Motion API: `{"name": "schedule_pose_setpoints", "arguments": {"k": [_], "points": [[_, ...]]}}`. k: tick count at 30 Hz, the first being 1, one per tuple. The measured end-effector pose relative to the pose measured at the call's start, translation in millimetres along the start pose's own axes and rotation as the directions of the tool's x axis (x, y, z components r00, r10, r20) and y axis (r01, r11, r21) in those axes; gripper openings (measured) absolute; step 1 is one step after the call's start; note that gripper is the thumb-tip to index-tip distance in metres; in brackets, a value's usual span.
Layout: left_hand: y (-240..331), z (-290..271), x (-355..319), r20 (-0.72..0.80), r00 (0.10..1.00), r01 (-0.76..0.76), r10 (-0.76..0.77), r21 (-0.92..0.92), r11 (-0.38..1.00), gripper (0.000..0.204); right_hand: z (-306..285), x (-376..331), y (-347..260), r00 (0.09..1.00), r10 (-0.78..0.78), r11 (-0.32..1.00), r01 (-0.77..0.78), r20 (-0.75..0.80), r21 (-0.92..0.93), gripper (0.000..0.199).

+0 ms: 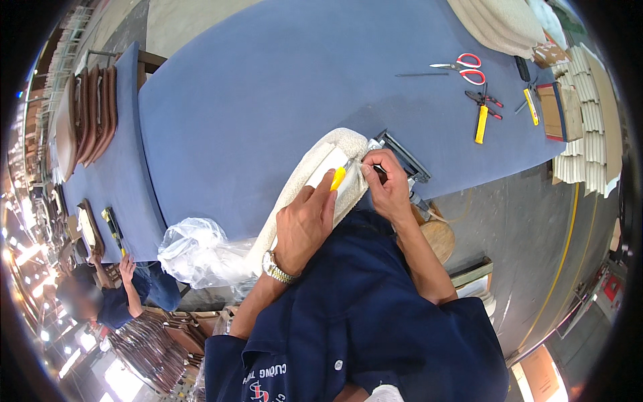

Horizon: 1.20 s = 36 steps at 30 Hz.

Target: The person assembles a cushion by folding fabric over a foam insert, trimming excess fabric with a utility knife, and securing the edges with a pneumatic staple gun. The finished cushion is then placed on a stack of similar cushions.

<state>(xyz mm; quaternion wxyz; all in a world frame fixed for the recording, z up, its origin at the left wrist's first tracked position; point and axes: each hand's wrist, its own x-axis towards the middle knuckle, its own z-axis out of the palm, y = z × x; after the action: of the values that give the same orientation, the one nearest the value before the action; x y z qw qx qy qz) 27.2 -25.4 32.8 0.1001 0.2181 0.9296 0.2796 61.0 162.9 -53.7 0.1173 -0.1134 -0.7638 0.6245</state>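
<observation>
A long cream padded piece (pixel 301 174), covered in fleecy fabric with a white strip along its open side, lies at the table's near edge against my body. My left hand (pixel 305 218) is closed round a yellow-handled tool (pixel 339 177); its short metal tip points at the fabric near the piece's far end, and its exact kind is hard to make out. Beside that tip, my right hand (pixel 388 179) pinches the fabric edge between thumb and fingers. Just beyond the right hand lies a dark staple gun (pixel 405 157), partly covered by the hand.
Red-handled scissors (pixel 470 67), a thin rod (pixel 422 74), pliers (pixel 483 100) and a yellow cutter (pixel 532 106) lie on the blue table (pixel 254 87). Clear plastic wrap (pixel 201 251) bunches at my left. Brown padded panels (pixel 90 117) stand far left, where another person (pixel 120 295) works.
</observation>
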Motion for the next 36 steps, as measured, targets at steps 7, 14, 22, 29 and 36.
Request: {"name": "schedule_pose_setpoints", "arguments": {"k": [7, 14, 22, 29, 36], "points": [[-10, -4, 10, 0.059, 0.996, -0.067, 0.068, -0.015, 0.998, 0.036, -1, 2, -9, 0.997, 0.073, 0.997, -0.073, 0.012, 0.001, 0.01], [-10, -20, 20, 0.2, 0.975, -0.085, 0.094, -0.058, 0.995, 0.034, -3, 0, 1, 0.997, 0.08, 0.997, -0.08, 0.01, -0.021, 0.01], [-29, -3, 1, 0.067, 0.998, 0.006, 0.01, -0.239, 0.971, 0.037, -2, 2, -15, 0.991, -0.034, 0.998, 0.026, -0.13, -0.059, 0.013], [-56, 1, -15, 0.205, 0.932, 0.353, -0.299, -0.702, 0.618, 0.044, -101, -10, 30, 0.82, 0.205, 0.97, -0.097, -0.535, 0.223, 0.008], [-52, -26, -3, 0.07, 0.941, 0.256, -0.33, -0.785, 0.564, 0.045, -242, -220, 193, 0.559, 0.752, 0.395, -0.807, -0.35, -0.439, 0.024]]}}
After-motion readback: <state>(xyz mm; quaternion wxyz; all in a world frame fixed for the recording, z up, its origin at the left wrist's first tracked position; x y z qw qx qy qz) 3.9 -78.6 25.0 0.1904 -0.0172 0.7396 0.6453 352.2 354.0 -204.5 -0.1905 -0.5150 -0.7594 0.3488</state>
